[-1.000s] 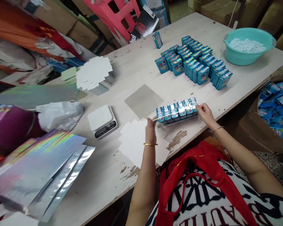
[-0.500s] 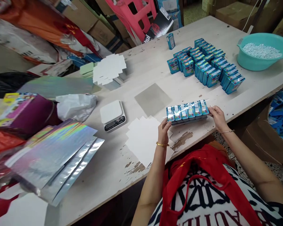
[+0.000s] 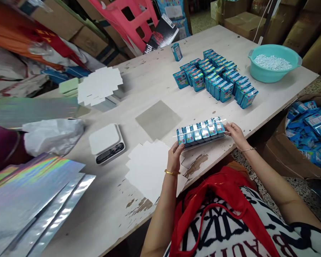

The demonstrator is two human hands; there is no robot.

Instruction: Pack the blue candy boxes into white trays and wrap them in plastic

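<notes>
A row of several small blue candy boxes (image 3: pixel 200 132) lies side by side in clear plastic film, close to the table's front edge. My left hand (image 3: pixel 174 153) grips the left end of this wrapped pack, fingers closed on it. At the opposite end my right hand (image 3: pixel 235 134) pinches the film. The film sticks out past the boxes at both ends. Just left of the pack lies a fanned stack of white cards (image 3: pixel 149 169). Behind it is a grey translucent square sheet (image 3: pixel 158 119) on the table.
Rows of blue candy boxes (image 3: pixel 216 76) stand at the back right, and a single box (image 3: pixel 177 52) stands apart. Beyond is a turquoise basin (image 3: pixel 273 75) of white pieces. A white scale (image 3: pixel 107 142) and silvery bags (image 3: pixel 42 200) lie left. A carton (image 3: pixel 280 157) of blue packs stands right, below the table.
The view has swung to the right, so the table's things sit further left. The wrapped pack has tilted slightly in my hands, both of which keep hold of it.
</notes>
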